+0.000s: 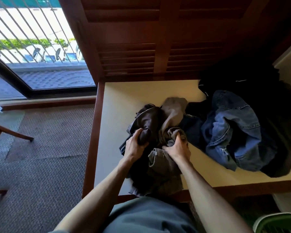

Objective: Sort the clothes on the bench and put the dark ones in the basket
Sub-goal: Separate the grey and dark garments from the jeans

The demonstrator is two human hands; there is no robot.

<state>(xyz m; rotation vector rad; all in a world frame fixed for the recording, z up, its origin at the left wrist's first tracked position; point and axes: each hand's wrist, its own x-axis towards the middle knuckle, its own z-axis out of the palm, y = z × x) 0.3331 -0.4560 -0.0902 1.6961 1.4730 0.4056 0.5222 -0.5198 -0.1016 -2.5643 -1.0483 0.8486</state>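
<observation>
A heap of clothes lies on the cream-topped bench. My left hand is shut on a dark brown garment at the heap's left side. My right hand grips a grey-brown garment in the middle, and more of that grey cloth hangs over the bench's front edge. To the right lie crumpled blue jeans on top of black clothing. A green basket shows only its rim at the bottom right corner.
Brown louvred doors stand behind the bench. A glass balcony door is at the left, above patterned carpet. A wooden chair leg juts in from the left edge.
</observation>
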